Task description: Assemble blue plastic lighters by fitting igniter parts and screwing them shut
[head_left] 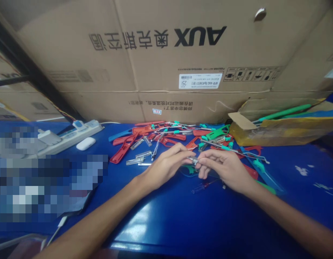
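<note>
My left hand (168,163) and my right hand (227,167) meet above the near side of a pile of parts. Both are closed, pinching a small silvery part (194,160) between their fingertips. Its exact kind is too small to make out, and fingers cover much of it. Just below my right hand lies a screwdriver (200,187) with a clear handle. Red plastic handle pieces (122,153) spread out behind the hands, with a green one (217,133) among them. Small clear-and-metal pieces (135,161) rest left of my left hand.
A large cardboard box (155,75) walls off the back of the blue table (145,223). At right stands an open carton (263,133) holding green and blue pieces. A power strip (72,138), a white earbud case (86,144) and a blurred-out item (48,187) lie left.
</note>
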Action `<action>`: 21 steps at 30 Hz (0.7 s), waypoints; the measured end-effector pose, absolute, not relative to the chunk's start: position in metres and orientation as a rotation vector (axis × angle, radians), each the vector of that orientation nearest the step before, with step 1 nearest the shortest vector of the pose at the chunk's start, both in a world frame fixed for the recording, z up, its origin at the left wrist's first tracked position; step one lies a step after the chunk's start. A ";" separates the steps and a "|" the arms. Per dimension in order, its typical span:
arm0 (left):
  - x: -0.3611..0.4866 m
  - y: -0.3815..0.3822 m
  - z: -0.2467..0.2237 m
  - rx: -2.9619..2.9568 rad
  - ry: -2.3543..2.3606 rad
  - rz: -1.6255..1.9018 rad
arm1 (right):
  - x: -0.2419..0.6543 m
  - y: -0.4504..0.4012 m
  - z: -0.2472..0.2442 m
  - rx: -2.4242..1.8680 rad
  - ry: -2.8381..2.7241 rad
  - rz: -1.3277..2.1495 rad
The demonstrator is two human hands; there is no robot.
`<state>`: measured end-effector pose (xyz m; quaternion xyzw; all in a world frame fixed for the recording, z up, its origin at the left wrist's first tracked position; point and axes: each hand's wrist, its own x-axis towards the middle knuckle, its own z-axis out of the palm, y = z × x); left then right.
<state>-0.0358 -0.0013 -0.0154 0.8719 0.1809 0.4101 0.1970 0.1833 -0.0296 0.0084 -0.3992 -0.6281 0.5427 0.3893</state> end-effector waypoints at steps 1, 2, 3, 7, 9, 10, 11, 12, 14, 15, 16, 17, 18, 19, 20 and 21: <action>-0.036 -0.002 -0.015 2.435 0.502 1.150 | 0.183 -0.030 0.009 -1.015 -1.585 1.389; -0.036 -0.002 -0.014 2.429 0.501 1.151 | 0.182 -0.031 0.009 -1.014 -1.577 1.395; -0.036 -0.003 -0.013 2.427 0.500 1.150 | 0.182 -0.031 0.009 -1.011 -1.569 1.394; -0.036 -0.004 -0.012 2.417 0.493 1.147 | 0.180 -0.033 0.008 -1.006 -1.550 1.372; -0.036 -0.004 -0.013 2.419 0.485 1.165 | 0.179 -0.033 0.008 -1.006 -1.537 1.355; -0.036 -0.004 -0.014 2.422 0.483 1.176 | 0.179 -0.033 0.008 -1.007 -1.531 1.350; -0.035 -0.004 -0.014 2.423 0.482 1.187 | 0.179 -0.033 0.008 -1.005 -1.524 1.346; -0.035 -0.004 -0.015 2.419 0.482 1.197 | 0.179 -0.033 0.007 -1.004 -1.521 1.346; -0.034 -0.004 -0.016 2.400 0.481 1.213 | 0.178 -0.034 0.007 -0.998 -1.516 1.350; -0.034 -0.004 -0.017 2.388 0.479 1.221 | 0.178 -0.034 0.007 -0.993 -1.514 1.352; -0.034 -0.005 -0.017 2.377 0.478 1.229 | 0.178 -0.034 0.007 -0.991 -1.510 1.350; -0.033 -0.005 -0.018 2.369 0.476 1.239 | 0.178 -0.034 0.007 -0.991 -1.504 1.343; -0.033 -0.006 -0.018 2.364 0.476 1.250 | 0.178 -0.034 0.007 -0.992 -1.498 1.337; -0.032 -0.006 -0.018 2.361 0.477 1.263 | 0.178 -0.034 0.007 -0.993 -1.493 1.331; -0.031 -0.006 -0.019 2.361 0.478 1.277 | 0.178 -0.034 0.007 -0.992 -1.491 1.327; -0.031 -0.006 -0.020 2.363 0.479 1.290 | 0.178 -0.033 0.007 -0.988 -1.496 1.326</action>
